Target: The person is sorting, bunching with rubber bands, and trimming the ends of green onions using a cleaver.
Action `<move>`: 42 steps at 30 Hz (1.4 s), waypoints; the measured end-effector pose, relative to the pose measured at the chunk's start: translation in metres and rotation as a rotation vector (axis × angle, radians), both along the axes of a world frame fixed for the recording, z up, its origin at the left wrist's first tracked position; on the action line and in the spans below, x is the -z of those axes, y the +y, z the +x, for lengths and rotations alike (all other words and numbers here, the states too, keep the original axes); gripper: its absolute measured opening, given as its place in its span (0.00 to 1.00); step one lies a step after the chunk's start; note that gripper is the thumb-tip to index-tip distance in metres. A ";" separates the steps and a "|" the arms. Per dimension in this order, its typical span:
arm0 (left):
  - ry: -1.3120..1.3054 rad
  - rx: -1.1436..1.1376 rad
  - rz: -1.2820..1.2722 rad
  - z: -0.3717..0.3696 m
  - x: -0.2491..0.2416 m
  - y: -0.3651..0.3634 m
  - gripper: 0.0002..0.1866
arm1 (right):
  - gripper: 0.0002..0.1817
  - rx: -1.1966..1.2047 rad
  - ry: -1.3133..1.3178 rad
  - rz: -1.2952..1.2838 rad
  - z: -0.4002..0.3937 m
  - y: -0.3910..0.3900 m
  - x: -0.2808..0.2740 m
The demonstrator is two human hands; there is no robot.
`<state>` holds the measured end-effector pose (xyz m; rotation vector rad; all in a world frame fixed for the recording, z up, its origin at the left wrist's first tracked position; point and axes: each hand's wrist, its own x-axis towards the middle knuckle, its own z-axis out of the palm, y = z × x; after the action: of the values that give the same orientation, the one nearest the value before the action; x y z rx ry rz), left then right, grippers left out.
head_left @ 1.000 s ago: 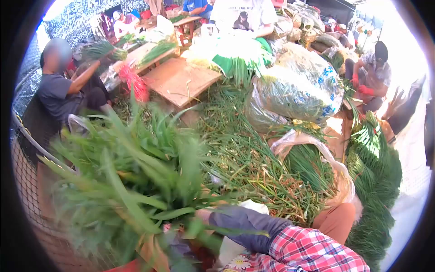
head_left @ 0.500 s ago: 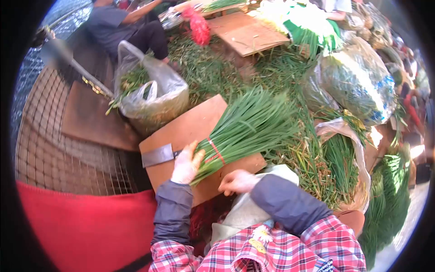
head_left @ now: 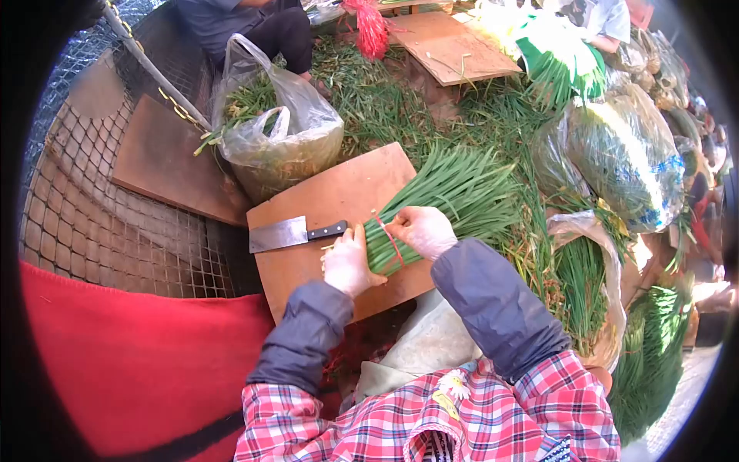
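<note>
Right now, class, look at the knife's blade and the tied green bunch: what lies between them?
The head view shows the knife's black handle, then the left hand, between the blade and the bunch.

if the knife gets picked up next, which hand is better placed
The left hand, I think: gripping the stem ends of the bunch, it sits right by the handle of the knife. The right hand, at the red band, is farther off.
</note>
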<state>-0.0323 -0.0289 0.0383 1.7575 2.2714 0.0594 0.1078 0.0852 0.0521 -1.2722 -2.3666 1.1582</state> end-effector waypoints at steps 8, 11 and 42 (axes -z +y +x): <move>0.249 -0.053 0.292 0.046 0.032 -0.039 0.53 | 0.18 -0.179 -0.577 0.065 -0.027 -0.013 -0.010; 0.264 -0.047 0.268 0.045 0.033 -0.039 0.54 | 0.17 -0.164 -0.553 0.042 -0.035 -0.013 0.002; 0.063 -0.036 -0.006 -0.001 0.045 0.029 0.40 | 0.09 0.131 0.531 -0.709 -0.005 -0.081 0.031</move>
<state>-0.0335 0.0003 -0.0068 1.7396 2.3447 0.0048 0.1025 0.0039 0.0215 -1.0643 -1.5112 2.0758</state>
